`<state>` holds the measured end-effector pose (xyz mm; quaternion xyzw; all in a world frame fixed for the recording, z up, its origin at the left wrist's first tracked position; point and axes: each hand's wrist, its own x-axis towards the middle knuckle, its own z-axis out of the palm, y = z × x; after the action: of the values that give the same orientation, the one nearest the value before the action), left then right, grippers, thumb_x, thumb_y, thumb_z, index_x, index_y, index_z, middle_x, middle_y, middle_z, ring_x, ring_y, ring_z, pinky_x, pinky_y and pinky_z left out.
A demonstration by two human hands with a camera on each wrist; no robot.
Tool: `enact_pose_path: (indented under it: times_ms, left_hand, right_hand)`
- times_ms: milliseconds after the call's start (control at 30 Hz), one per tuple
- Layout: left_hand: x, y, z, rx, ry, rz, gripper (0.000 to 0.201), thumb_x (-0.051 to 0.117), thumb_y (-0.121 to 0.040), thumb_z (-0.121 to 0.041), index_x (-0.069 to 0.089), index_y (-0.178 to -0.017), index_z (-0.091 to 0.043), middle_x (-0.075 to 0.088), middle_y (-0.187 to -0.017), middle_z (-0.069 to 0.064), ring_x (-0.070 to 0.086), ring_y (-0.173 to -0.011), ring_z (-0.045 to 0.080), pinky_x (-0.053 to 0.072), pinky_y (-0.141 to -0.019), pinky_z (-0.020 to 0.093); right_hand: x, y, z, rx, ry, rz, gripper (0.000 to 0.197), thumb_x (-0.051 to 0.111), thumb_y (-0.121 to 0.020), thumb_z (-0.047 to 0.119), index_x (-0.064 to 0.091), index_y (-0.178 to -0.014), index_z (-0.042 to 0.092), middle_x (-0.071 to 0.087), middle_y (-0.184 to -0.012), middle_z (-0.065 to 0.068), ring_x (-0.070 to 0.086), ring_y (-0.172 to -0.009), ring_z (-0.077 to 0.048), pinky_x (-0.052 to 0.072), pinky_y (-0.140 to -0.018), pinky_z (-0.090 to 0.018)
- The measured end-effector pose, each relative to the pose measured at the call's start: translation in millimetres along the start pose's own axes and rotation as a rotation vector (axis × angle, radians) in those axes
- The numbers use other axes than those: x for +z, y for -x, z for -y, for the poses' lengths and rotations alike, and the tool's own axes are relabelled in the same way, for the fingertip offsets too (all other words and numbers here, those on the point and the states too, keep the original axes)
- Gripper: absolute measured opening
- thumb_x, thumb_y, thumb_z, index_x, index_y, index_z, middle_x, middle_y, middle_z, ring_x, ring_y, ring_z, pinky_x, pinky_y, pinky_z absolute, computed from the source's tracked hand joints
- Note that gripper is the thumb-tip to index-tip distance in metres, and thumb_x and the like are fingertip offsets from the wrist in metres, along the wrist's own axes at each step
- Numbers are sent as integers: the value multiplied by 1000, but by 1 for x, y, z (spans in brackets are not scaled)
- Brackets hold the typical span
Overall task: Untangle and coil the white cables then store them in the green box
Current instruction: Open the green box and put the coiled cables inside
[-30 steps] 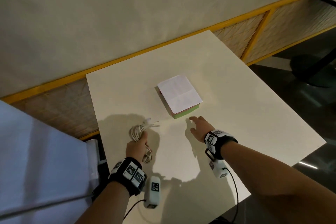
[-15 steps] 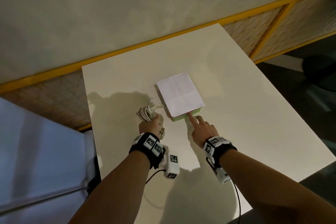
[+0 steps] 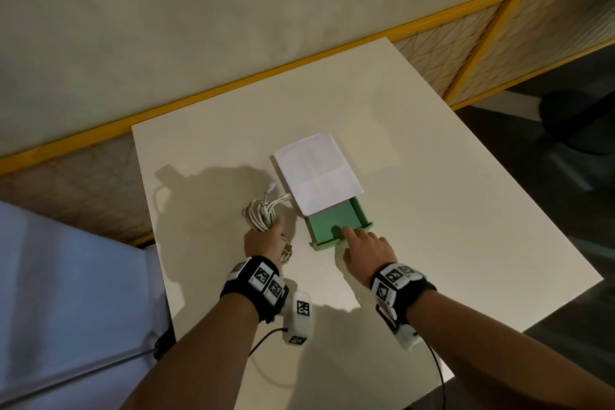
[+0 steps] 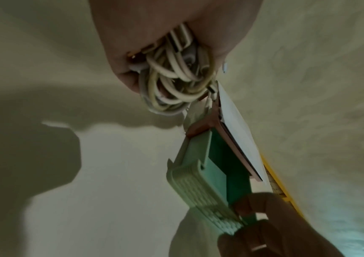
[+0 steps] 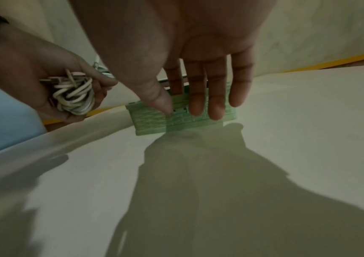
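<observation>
Gripping the coiled white cables (image 3: 261, 215) in a closed fist, the left hand (image 3: 263, 240) is just left of the green box (image 3: 326, 223); the right hand (image 3: 366, 251) pinches the box's half-open drawer front (image 5: 150, 123), index inside, thumb outside

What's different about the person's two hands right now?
Left hand grips coiled white cables, fingers curled; right hand pinches the open drawer front of the green box, its other fingers straight. Left hand is beside the box, right hand in front. Both wear marked wristbands.
</observation>
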<state>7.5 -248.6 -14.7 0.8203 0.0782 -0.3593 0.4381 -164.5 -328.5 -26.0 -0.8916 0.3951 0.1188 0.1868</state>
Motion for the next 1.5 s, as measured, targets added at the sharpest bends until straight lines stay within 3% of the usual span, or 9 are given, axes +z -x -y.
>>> enact_pose_path:
  times_ms: [100,267,400,567,900,1067,1167,1367,1500]
  left_hand:
    - [-14,2,15,27,-7,38,38,67,-88,-36,59,-65,-7,61,-65,6,60,-70,26,41,-61,28]
    - [-24,9,42,-19,123,136,31,72,-86,-28,65,-66,-5,66,-50,5,55,-34,10,42,-42,21]
    - [-21,29,45,-27,248,287,25,69,-88,-30,68,-79,-7,74,-66,7,58,-46,16,43,-51,25]
    - [-18,59,38,-59,457,526,39,51,-98,-34,66,-118,-4,72,-111,14,70,-97,24,56,-79,33]
    - [-13,83,37,-58,409,688,40,51,-99,-32,61,-123,-2,69,-109,17,69,-96,25,57,-79,32]
    - [-1,87,35,-60,301,709,50,49,-98,-42,58,-130,-4,68,-121,15,66,-112,25,52,-100,39]
    - [4,87,33,-50,240,778,50,44,-101,-42,63,-116,1,70,-101,14,67,-93,20,59,-73,24]
    - [26,76,41,-21,206,605,71,57,-87,-59,56,-131,-4,56,-137,7,50,-132,31,48,-102,28]
    - [23,56,38,-21,224,429,45,56,-95,-39,70,-106,2,73,-96,15,69,-91,31,57,-82,39]
  right_hand:
    - [8,24,-6,0,22,20,39,40,-88,19,35,-127,22,58,-121,-6,58,-107,-29,44,-90,-39]
    - [9,53,-6,16,29,64,39,39,-88,21,33,-128,20,60,-120,-4,62,-103,-27,43,-90,-37]
    - [-8,60,23,-82,-305,-19,38,46,-90,33,37,-125,21,61,-113,-4,62,-90,-23,50,-84,-35]
    - [-21,63,74,-216,-629,57,59,53,-83,27,31,-138,22,50,-130,-7,53,-111,-23,45,-98,-39]
    - [-39,64,71,-96,-492,93,68,66,-74,31,33,-129,10,59,-115,-8,58,-99,-26,50,-83,-38]
    - [-35,70,66,-76,-488,45,65,60,-82,28,25,-134,13,64,-97,-8,63,-79,-25,52,-70,-36]
    - [-27,69,63,-32,-432,-50,67,55,-86,27,18,-140,11,66,-102,-14,65,-84,-30,53,-74,-38]
    - [-31,58,45,-49,-550,144,75,60,-84,30,17,-145,18,58,-127,-11,59,-108,-28,47,-93,-36]
    - [-45,48,38,-69,-672,324,64,59,-85,28,31,-142,24,45,-142,-4,47,-124,-24,34,-108,-39]
